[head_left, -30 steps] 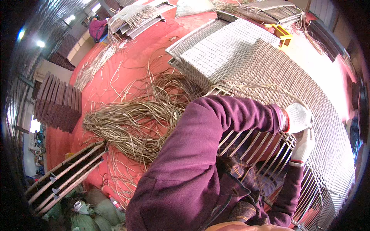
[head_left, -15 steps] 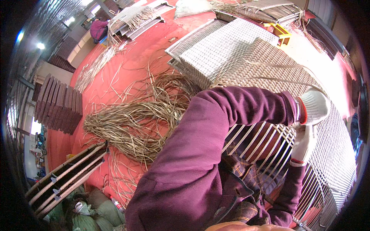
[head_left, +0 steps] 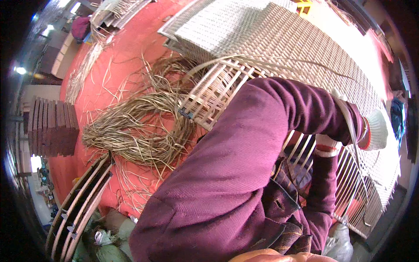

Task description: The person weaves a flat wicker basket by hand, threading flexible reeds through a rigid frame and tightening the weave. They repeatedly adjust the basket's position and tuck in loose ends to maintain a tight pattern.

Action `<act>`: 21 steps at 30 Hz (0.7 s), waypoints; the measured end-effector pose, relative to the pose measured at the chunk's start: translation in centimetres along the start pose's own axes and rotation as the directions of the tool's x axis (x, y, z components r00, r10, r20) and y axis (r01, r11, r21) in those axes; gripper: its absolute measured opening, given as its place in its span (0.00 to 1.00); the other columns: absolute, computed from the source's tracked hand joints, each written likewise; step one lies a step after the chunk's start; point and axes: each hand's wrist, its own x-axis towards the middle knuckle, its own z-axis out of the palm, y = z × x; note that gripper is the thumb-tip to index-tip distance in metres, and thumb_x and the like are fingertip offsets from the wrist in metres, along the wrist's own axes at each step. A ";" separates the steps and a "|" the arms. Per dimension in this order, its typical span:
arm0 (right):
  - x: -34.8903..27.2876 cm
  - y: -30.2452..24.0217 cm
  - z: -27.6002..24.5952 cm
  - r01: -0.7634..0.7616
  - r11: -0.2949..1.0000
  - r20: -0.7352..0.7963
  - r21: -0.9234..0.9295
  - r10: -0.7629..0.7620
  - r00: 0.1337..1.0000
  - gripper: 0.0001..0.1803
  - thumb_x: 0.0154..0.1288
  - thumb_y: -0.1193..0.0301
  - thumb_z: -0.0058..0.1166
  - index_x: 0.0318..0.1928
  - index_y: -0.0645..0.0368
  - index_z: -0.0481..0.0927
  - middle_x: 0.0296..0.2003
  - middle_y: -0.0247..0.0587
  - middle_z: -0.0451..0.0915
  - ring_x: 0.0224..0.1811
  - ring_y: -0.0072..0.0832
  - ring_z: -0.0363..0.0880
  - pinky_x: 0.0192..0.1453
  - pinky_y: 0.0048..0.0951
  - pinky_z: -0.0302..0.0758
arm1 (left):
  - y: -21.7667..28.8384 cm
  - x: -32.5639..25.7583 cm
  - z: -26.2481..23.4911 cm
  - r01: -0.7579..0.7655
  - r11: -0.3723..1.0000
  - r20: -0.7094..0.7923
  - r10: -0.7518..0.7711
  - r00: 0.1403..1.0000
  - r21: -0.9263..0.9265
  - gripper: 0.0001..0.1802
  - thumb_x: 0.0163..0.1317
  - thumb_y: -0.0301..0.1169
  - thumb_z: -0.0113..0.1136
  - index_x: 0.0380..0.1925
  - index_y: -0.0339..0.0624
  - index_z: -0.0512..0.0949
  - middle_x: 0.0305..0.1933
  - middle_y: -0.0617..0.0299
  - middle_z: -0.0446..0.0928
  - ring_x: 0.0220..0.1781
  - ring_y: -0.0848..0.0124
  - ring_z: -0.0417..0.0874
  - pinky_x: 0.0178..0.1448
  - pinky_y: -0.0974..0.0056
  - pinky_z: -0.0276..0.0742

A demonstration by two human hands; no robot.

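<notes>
A large panel of woven tan and grey strips spreads under my hands, with bare slats along its near part. My left hand, in a white knit glove with a red cuff, is bent over the panel's right side; its fingers are hidden. My left forearm crosses over my right hand, gloved alike, and covers most of it; a bit of white glove shows beyond the sleeve. A flat strip lies across my left forearm and hangs down past the slats. Another long strip loops over the weave.
Left of the panel, a tangled bundle of loose strips covers the red floor. Dark brown panels stand stacked at far left. A curved slatted frame and sacks are at lower left. A person sits far back.
My hands have come apart: the left has moved right and slightly down, the right has slipped behind my left forearm. The panel's slatted end now shows left of my arm. The view has shifted.
</notes>
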 end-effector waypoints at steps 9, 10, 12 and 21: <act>-0.9 0.5 -1.0 -0.406 0.448 0.317 0.797 0.261 0.912 0.20 0.78 0.64 0.59 0.63 0.61 0.80 0.44 0.39 0.83 0.43 0.36 0.81 0.51 0.40 0.78 | 2.5 -5.8 -2.4 -0.085 0.996 -0.036 0.084 0.996 -0.023 0.12 0.65 0.39 0.63 0.40 0.48 0.90 0.37 0.56 0.87 0.35 0.54 0.88 0.40 0.51 0.84; -1.0 0.8 -1.5 -0.419 0.361 0.336 0.833 0.271 0.902 0.21 0.79 0.63 0.58 0.64 0.61 0.80 0.44 0.38 0.83 0.43 0.35 0.81 0.52 0.39 0.78 | 1.8 -7.3 -3.1 -0.076 0.997 -0.030 0.076 0.997 -0.007 0.12 0.66 0.39 0.62 0.41 0.48 0.90 0.38 0.56 0.87 0.35 0.55 0.89 0.40 0.51 0.84; -0.9 1.6 -2.6 -0.416 0.220 0.349 0.882 0.286 0.892 0.21 0.81 0.62 0.57 0.65 0.60 0.79 0.44 0.36 0.82 0.43 0.32 0.81 0.52 0.38 0.78 | -0.2 -9.8 -4.5 -0.053 0.996 -0.017 0.054 0.998 0.069 0.13 0.68 0.39 0.61 0.42 0.48 0.90 0.40 0.56 0.87 0.36 0.55 0.89 0.41 0.51 0.85; -0.2 8.2 -12.8 -0.202 -0.060 0.207 0.978 0.437 0.875 0.27 0.88 0.62 0.50 0.73 0.72 0.71 0.31 0.25 0.69 0.31 0.19 0.67 0.40 0.24 0.72 | -14.5 -23.2 -13.2 0.145 0.989 0.446 -0.121 0.887 -0.020 0.16 0.75 0.41 0.57 0.51 0.50 0.90 0.49 0.58 0.89 0.43 0.55 0.90 0.48 0.53 0.87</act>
